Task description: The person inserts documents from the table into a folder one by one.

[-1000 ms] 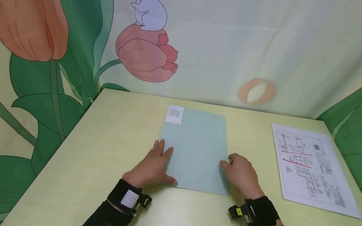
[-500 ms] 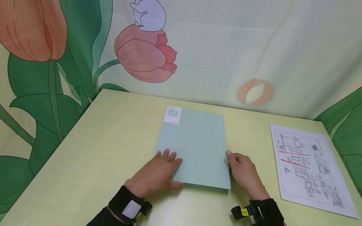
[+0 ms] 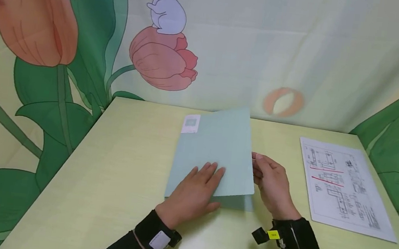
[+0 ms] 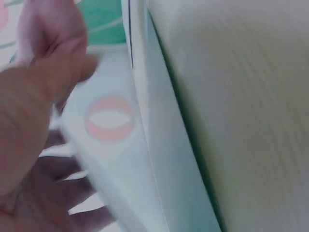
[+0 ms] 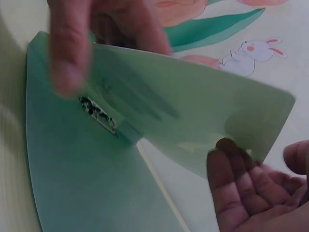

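A pale blue-green clip folder (image 3: 216,143) lies on the table with its cover partly raised along the right side. A small white label (image 3: 190,123) marks its upper left corner. My left hand (image 3: 191,193) rests spread on the lower part of the cover, thumb near the bottom edge. My right hand (image 3: 273,186) is at the folder's right edge; in the right wrist view its fingers (image 5: 236,183) touch the inner face of the cover, while the thumb stands apart from it. Inside, near the fold, a metal clip (image 5: 98,115) shows.
Printed sheets (image 3: 347,188) with line drawings and red lines lie on the right side of the pale table (image 3: 127,145). A curtain (image 3: 229,54) with printed tulips and a white animal hangs behind the table.
The folder's cover has risen on the right side. My left hand has slid rightward from the left edge onto the cover. My right hand has turned, its fingers now inside the cover's edge.
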A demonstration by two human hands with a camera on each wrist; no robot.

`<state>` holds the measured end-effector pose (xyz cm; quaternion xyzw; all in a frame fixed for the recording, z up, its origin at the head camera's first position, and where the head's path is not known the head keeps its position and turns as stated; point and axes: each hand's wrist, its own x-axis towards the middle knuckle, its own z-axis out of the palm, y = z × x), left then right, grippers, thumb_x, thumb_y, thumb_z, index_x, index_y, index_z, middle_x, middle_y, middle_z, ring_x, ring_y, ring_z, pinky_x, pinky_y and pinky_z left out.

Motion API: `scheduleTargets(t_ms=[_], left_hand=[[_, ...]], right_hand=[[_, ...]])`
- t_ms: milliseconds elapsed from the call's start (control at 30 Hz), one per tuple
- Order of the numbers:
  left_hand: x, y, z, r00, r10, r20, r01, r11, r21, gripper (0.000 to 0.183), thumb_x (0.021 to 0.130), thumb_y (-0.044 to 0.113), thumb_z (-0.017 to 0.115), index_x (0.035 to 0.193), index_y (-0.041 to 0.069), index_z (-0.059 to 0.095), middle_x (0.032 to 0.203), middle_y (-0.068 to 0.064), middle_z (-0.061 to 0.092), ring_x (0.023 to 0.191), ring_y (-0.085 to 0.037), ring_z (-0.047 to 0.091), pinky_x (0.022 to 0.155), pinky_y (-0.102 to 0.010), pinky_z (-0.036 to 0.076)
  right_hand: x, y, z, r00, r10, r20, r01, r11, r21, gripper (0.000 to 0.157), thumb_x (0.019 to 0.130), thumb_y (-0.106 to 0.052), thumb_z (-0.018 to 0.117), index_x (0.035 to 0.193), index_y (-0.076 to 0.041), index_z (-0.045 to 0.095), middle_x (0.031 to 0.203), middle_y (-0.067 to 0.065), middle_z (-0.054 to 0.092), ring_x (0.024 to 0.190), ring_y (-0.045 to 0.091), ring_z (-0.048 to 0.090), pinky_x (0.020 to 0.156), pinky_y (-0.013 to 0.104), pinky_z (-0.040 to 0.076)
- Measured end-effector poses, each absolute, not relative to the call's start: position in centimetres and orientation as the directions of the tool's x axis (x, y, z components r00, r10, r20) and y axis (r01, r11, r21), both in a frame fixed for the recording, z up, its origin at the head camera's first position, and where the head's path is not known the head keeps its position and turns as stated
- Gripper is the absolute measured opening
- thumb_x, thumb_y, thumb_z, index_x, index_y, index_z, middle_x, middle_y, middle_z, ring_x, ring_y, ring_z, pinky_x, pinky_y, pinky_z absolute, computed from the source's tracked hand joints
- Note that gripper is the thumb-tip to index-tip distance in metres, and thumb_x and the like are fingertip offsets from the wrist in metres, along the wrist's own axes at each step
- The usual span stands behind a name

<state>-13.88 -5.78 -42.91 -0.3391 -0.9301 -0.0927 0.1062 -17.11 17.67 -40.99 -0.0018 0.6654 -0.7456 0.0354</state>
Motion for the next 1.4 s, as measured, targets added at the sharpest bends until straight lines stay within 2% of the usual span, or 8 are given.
scheduleTargets(t_ms=[200,400,533,733,967,1167,1267,1400], left_hand=[[-14.0,-4.9,-41.9,-0.795,0.355,0.493,0.564,0.730,0.385,0.047,0.093,0.014,0.059,0.139,0.009,0.050,0.135,-0.009,0.059,0.123,-0.019,0.054,0.095,-0.037,0.051],[-13.6,-6.1,-40.5,-0.844,0.033,0.535,0.491,0.446,0.748,0.034,0.103,0.024,0.045,0.135,0.018,0.054,0.131,-0.006,0.062,0.116,-0.015,0.057,0.088,-0.042,0.054],[-13.3,-7.5,-39.6,-0.844,-0.152,0.515,0.458,0.299,0.837,0.029,0.103,0.029,0.046,0.129,0.020,0.055,0.123,-0.006,0.065,0.109,-0.018,0.060,0.083,-0.046,0.054],[-13.8,-10.9,-38.5,-0.755,-0.386,0.530,0.470,0.246,0.848,0.031,0.099,0.020,0.054,0.128,0.013,0.048,0.122,-0.005,0.062,0.107,-0.018,0.062,0.082,-0.038,0.056],[-15.0,-15.4,-38.5,-0.658,-0.544,0.521,0.387,0.349,0.853,0.051,0.091,0.013,0.062,0.135,0.017,0.036,0.124,-0.001,0.046,0.104,-0.015,0.055,0.086,-0.023,0.048],[-15.8,-18.8,-40.0,-0.538,-0.551,0.638,0.260,0.611,0.747,0.060,0.084,0.007,0.064,0.137,0.008,0.037,0.137,-0.014,0.037,0.128,-0.020,0.036,0.104,-0.044,0.037],[-16.2,-20.0,-40.9,-0.558,-0.481,0.676,0.125,0.757,0.642,0.060,0.084,0.010,0.063,0.139,0.005,0.041,0.147,-0.020,0.033,0.142,-0.026,0.021,0.112,-0.057,0.022],[-16.5,-20.5,-41.8,-0.708,-0.375,0.598,-0.016,0.855,0.518,0.054,0.085,0.011,0.058,0.136,0.001,0.046,0.152,-0.026,0.029,0.146,-0.037,0.004,0.111,-0.069,0.003]], right_hand=[[-17.4,17.0,-41.3,-0.976,-0.214,0.035,-0.011,-0.109,-0.994,0.057,0.103,-0.045,0.035,0.140,-0.003,0.047,0.132,0.016,0.060,0.116,0.027,0.059,0.093,0.037,0.052],[-17.9,16.5,-43.5,-0.946,-0.325,-0.016,-0.173,0.543,-0.822,0.070,0.095,-0.057,0.047,0.149,-0.012,0.036,0.151,0.015,0.039,0.137,0.032,0.035,0.110,0.054,0.033],[-17.9,16.1,-44.7,-0.920,-0.383,-0.084,-0.264,0.762,-0.592,0.086,0.085,-0.055,0.065,0.149,-0.007,0.032,0.155,0.020,0.030,0.142,0.037,0.023,0.112,0.059,0.025],[-17.6,15.7,-45.4,-0.896,-0.426,-0.126,-0.348,0.849,-0.397,0.092,0.080,-0.051,0.072,0.147,-0.001,0.034,0.155,0.023,0.027,0.143,0.039,0.017,0.112,0.065,0.018],[-17.0,16.0,-44.9,-0.899,-0.409,-0.155,-0.345,0.881,-0.325,0.096,0.077,-0.054,0.074,0.149,-0.005,0.034,0.156,0.020,0.028,0.143,0.039,0.018,0.108,0.070,0.019],[-16.7,16.6,-44.6,-0.904,-0.395,-0.163,-0.336,0.894,-0.297,0.097,0.074,-0.056,0.076,0.148,-0.007,0.036,0.156,0.019,0.030,0.142,0.040,0.021,0.107,0.072,0.019],[-16.6,16.9,-44.5,-0.908,-0.385,-0.166,-0.328,0.899,-0.291,0.099,0.072,-0.056,0.077,0.148,-0.008,0.036,0.156,0.018,0.030,0.142,0.040,0.022,0.107,0.072,0.019],[-16.7,17.2,-44.5,-0.907,-0.388,-0.165,-0.333,0.899,-0.285,0.099,0.072,-0.056,0.077,0.148,-0.007,0.037,0.155,0.019,0.031,0.141,0.041,0.023,0.106,0.073,0.019]])
